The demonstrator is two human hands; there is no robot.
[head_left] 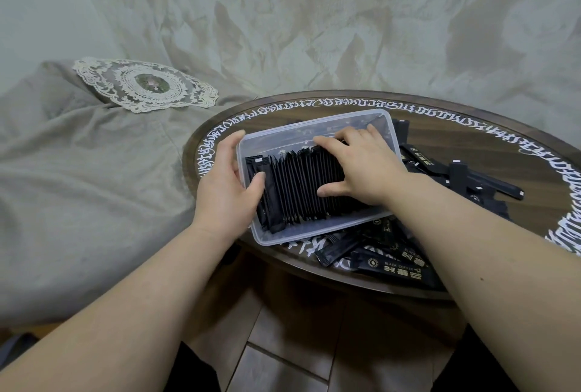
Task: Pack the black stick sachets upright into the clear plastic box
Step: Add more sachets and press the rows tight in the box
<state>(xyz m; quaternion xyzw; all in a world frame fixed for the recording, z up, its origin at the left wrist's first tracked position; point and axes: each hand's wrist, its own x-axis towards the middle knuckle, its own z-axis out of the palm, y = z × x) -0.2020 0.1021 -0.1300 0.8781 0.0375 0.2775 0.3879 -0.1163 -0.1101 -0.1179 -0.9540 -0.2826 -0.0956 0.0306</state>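
Observation:
A clear plastic box (317,236) sits on a round dark table (471,127). Inside it a row of black stick sachets (298,184) stands on edge, packed side by side. My left hand (224,184) grips the box's left wall, thumb inside against the first sachet. My right hand (358,165) lies over the right end of the row, fingers spread on top and thumb against the sachets' near side. Loose black sachets (386,261) lie on the table in front of and to the right of the box.
More loose sachets (471,176) are piled to the right of the box. A grey cloth-covered surface with a lace doily (147,85) lies to the left. A marbled wall stands behind. Wooden floor shows below the table edge.

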